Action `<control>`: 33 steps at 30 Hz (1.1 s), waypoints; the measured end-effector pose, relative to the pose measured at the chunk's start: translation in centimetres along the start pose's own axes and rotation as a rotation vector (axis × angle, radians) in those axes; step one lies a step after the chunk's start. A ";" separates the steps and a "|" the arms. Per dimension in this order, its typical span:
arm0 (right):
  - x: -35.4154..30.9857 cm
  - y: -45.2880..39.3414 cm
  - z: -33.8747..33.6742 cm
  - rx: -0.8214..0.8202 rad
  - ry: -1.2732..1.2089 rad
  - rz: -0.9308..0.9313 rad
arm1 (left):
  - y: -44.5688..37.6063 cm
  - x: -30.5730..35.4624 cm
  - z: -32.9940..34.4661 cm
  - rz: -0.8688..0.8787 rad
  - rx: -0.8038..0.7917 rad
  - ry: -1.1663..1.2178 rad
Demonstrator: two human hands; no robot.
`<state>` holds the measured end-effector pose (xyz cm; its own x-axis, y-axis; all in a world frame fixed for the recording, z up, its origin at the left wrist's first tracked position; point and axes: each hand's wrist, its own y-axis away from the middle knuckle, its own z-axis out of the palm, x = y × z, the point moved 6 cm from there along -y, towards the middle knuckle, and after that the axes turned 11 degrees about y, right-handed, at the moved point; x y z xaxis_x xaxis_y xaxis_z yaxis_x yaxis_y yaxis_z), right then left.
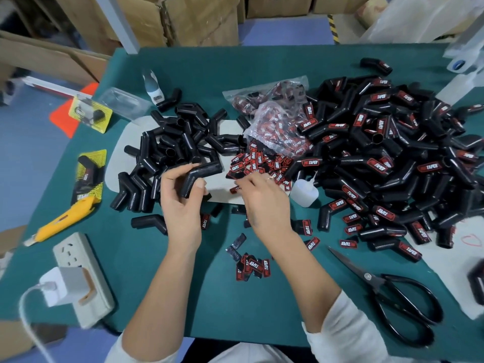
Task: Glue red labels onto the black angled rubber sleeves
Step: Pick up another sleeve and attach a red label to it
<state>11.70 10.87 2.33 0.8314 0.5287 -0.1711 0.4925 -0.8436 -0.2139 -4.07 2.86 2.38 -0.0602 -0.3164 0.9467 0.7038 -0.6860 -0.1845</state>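
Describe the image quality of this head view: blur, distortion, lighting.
Head view: wide-angle distortion bows the green table edges; light is even and soft, with faint shadows. The right hand over the loose red labels is slightly motion-blurred; the left hand gripping a black sleeve is sharper. Background cardboard boxes look soft.

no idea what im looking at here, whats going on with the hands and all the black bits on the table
This is one picture from a camera worn on a person's head, looking down at a green table. No machine is involved, only two bare hands. The left hand grips a plain black angled rubber sleeve. The right hand reaches its fingers into a heap of loose red labels; whether they have pinched one is unclear. To the left lies a pile of unlabelled sleeves, to the right a pile of labelled sleeves. A small white glue bottle stands by the right hand, and black scissors lie nearer the person.
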 end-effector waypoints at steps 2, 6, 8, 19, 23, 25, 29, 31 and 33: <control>-1.1 -0.7 -0.5 -0.098 0.144 -0.031 | 0.1 0.0 -0.1 -0.001 0.012 0.003; -3.1 -1.3 -1.5 -0.129 0.264 -0.092 | -0.3 0.2 -1.0 -0.006 0.053 0.014; -3.8 -0.9 -1.8 -0.098 0.358 -0.136 | -0.5 0.3 -1.4 -0.005 0.079 0.005; -3.1 -2.1 -1.6 0.095 -0.068 -0.035 | -0.8 0.3 -1.8 0.000 0.088 0.035; -7.6 -2.8 0.4 0.083 0.206 -0.362 | -0.9 0.1 -2.0 0.010 0.088 0.058; -8.2 -3.0 1.3 -0.004 0.254 -0.396 | -0.9 0.1 -1.9 0.011 0.079 0.071; -5.4 -3.0 1.1 -0.157 -0.101 -0.188 | -0.7 0.3 -1.1 0.018 0.041 0.045; -3.1 -1.5 -0.3 -0.157 -0.361 -0.089 | -0.1 0.4 -0.4 0.035 -0.013 0.024; -0.8 1.1 -1.7 -0.102 -0.414 -0.033 | 0.4 0.4 0.5 0.033 -0.107 -0.003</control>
<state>12.04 9.31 3.91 0.6516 0.5309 -0.5418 0.5572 -0.8196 -0.1330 -3.46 2.80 2.83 -0.0362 -0.3386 0.9402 0.6259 -0.7411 -0.2428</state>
